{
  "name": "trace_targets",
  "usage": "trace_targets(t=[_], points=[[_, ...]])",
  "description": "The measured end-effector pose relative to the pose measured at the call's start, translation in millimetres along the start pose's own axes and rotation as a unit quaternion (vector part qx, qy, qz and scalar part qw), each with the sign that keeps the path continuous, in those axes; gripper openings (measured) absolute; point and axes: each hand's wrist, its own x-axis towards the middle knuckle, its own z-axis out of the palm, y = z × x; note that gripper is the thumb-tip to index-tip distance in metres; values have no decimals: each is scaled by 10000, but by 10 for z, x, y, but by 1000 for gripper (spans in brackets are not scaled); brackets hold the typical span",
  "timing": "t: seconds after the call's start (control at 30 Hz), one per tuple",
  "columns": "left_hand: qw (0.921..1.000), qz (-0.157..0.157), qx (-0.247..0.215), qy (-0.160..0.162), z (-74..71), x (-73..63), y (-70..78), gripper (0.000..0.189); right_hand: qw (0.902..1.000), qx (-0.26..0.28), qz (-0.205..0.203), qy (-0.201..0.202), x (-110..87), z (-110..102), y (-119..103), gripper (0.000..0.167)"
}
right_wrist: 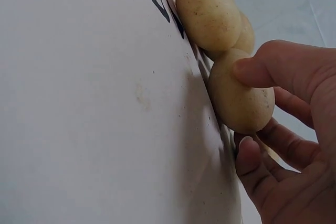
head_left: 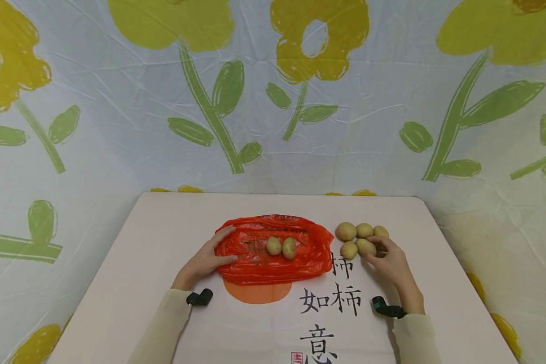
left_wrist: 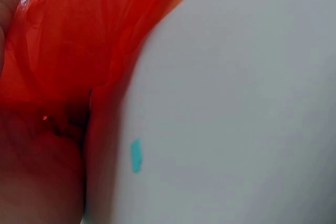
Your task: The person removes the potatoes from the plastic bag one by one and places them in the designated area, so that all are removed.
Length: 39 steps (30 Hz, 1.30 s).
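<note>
A crinkled red plastic bag lies flat on the table, with two small potatoes side by side on top. My left hand rests at the bag's left end, thumb and fingers spread over its edge. The bag's red film fills the upper left of the left wrist view, close against that hand. On the right, my right hand holds a potato between thumb and fingers. Another potato sits right beside it, with one more partly hidden behind.
Several loose potatoes are grouped right of the bag. A pale table covering carries black brush characters and an orange printed shape. Behind the table hangs a flower-patterned cloth.
</note>
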Motion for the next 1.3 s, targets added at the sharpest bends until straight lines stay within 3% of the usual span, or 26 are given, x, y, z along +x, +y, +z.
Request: trace_targets(t=[1.3], points=[[10000, -19, -17, 5, -17, -7, -6, 83, 9999, 129, -64, -52, 20, -21, 42, 46]])
